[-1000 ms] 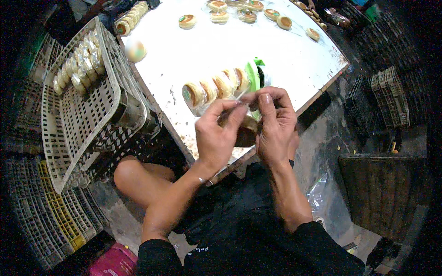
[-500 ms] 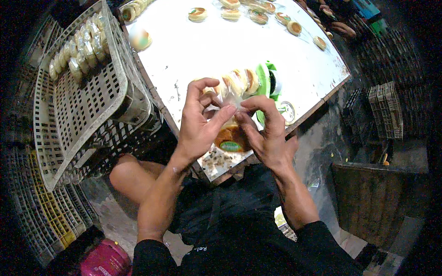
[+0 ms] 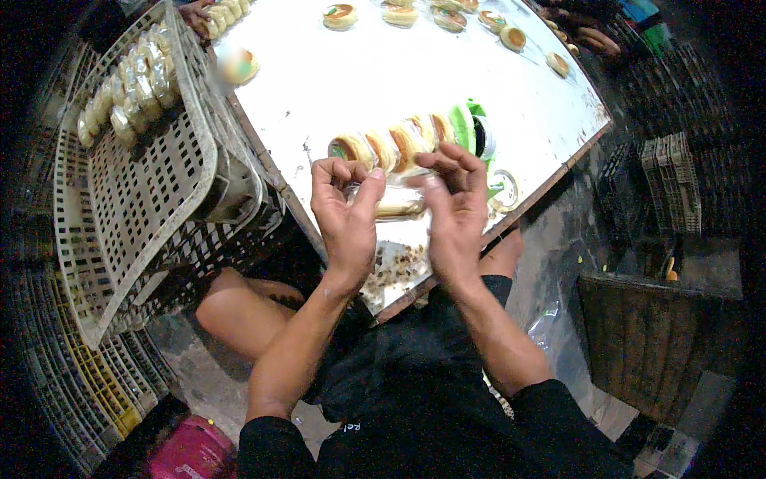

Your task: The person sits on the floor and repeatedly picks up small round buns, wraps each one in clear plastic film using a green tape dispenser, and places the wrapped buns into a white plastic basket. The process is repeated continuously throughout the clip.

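Observation:
A plastic-wrapped bun (image 3: 396,206) is between my two hands above the near corner of the table, its pale side showing. My left hand (image 3: 349,219) grips its left end, thumb raised and fingers curled behind. At the bun's right end is my right hand (image 3: 459,215), its fingers bent and apart and its thumb a little blurred. Whether that thumb touches the wrap cannot be made out. Just beyond, a row of several wrapped round buns (image 3: 405,144) leans on edge against a green tape dispenser (image 3: 463,126).
More buns (image 3: 399,13) lie along the far side of the white table (image 3: 383,84). A grey plastic crate (image 3: 152,188) on the left holds wrapped buns (image 3: 144,84). Dark crumbs (image 3: 399,267) dot the near corner. Another person's hand (image 3: 195,16) shows at the upper left.
The bun has turned from its brown top to its pale side. My right hand has moved off the gathered plastic, and its fingers have spread. Another person's hand has appeared at the upper left.

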### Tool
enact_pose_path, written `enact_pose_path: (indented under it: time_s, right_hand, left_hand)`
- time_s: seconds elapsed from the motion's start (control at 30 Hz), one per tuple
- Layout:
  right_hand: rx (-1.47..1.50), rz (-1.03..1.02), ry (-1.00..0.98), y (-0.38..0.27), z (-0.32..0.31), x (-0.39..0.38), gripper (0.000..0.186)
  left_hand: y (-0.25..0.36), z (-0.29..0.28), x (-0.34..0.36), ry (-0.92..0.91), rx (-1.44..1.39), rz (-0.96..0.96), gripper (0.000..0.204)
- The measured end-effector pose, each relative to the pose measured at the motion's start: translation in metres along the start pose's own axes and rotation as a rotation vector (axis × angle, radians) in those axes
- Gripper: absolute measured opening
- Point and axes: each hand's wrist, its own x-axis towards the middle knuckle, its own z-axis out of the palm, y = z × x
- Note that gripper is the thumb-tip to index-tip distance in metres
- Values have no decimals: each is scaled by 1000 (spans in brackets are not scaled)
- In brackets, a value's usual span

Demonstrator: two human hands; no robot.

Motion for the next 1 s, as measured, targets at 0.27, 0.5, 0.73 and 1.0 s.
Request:
enact_pose_path:
  time_s: [0.27,0.5,0.73,1.0]
  right_hand:
    - [-814,249,49,83,-134,61,40]
    - [-836,72,166,59,-146,13,42]
    - [-154,262,-52,25,-45,-23,24]
    - [-46,407,-258,15,-8,-7,56]
  left_hand:
    - [-14,1,11,-37,234,-1,18]
    - [-24,0,3,-50,272,17,17]
    - [-45,-2,-4,41,233,-114,15]
    - [-13,-8,-5,-127,468,184,25]
